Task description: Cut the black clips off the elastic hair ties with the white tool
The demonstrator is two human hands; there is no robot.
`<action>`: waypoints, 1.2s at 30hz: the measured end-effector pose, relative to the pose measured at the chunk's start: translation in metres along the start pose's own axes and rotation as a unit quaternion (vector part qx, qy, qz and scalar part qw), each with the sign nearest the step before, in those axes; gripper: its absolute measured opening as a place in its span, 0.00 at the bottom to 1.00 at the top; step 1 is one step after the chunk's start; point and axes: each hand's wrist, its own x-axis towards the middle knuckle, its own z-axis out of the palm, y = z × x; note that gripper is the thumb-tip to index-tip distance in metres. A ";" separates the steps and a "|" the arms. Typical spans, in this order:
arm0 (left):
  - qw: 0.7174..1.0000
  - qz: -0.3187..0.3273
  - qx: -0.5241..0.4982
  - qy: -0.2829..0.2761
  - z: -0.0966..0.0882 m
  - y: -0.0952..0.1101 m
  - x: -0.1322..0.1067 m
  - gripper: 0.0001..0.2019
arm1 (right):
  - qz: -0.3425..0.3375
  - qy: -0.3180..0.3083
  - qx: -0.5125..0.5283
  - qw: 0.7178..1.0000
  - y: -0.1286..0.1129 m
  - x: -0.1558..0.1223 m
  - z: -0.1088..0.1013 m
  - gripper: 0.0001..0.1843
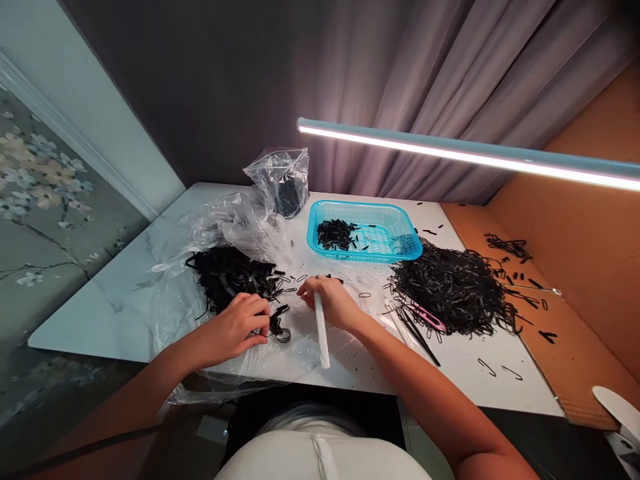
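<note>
The right hand (332, 299) clutched a white stick (321, 335); left of that grip, the left hand (241, 327) curled beside black straps (230, 272), its pinch unclear to me.

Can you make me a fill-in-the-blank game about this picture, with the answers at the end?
1. The hand gripping the white stick is the person's ____ one.
2. The basket with small black pieces in it is coloured ____.
3. The slim tool lying against the big dark pile and standing out by its bright colour is ____.
4. The long tube lamp above the table is switched ____.

Missing words: right; blue; pink; on.
</note>
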 end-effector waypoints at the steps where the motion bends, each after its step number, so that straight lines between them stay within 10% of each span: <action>1: 1.000 0.002 -0.025 -0.002 -0.002 0.002 -0.001 0.06 | -0.025 -0.024 -0.006 0.999 -0.004 0.003 0.006 0.06; 8: 0.937 -0.064 -0.323 0.116 -0.011 0.020 0.005 0.08 | -0.067 -0.061 -0.022 0.996 -0.013 0.018 0.040 0.06; 12: 0.860 -0.055 -0.442 0.251 -0.013 0.036 0.017 0.05 | -0.019 -0.026 0.012 0.999 -0.011 0.007 0.013 0.06; 16: 0.886 -0.109 -0.339 0.296 -0.008 0.041 0.028 0.07 | 0.039 0.022 0.018 0.999 0.004 -0.013 -0.019 0.06; 20: 0.895 -0.166 -0.213 0.355 -0.007 0.016 0.036 0.08 | 0.103 0.070 -0.014 0.992 0.025 -0.028 -0.026 0.05; 25: 0.817 -0.220 -0.325 0.423 -0.020 -0.038 0.030 0.07 | 0.095 0.054 -0.035 0.993 0.017 -0.023 -0.016 0.07; 32: 0.875 -0.250 0.106 0.401 -0.025 -0.046 0.007 0.19 | -0.033 -0.058 -0.004 0.998 -0.032 0.003 0.037 0.08; 36: 0.960 -0.118 -0.021 0.255 -0.002 -0.005 0.015 0.15 | -0.033 -0.053 0.041 0.997 -0.036 0.007 0.054 0.06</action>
